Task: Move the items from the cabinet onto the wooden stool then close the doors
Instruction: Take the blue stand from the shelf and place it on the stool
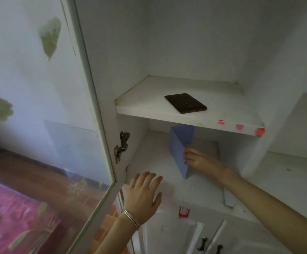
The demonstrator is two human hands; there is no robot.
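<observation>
With the cabinet's glass door swung wide on the left, you can see right into 2 white shelves. The right hand is reaching deep into the lower shelf, and its fingers are curled around the near upright edge of a blue box standing there, its top tucked under the shelf above. The left hand is palm down at the front of that same shelf, fingers straight and a bit spread, holding nothing. Can't tell if it actually touches the surface. Thin silver bangles sit on that wrist. Up on the upper shelf, a dark flat wallet-looking thing lies near the front edge. A metal hinge hangs on the left wall.
</observation>
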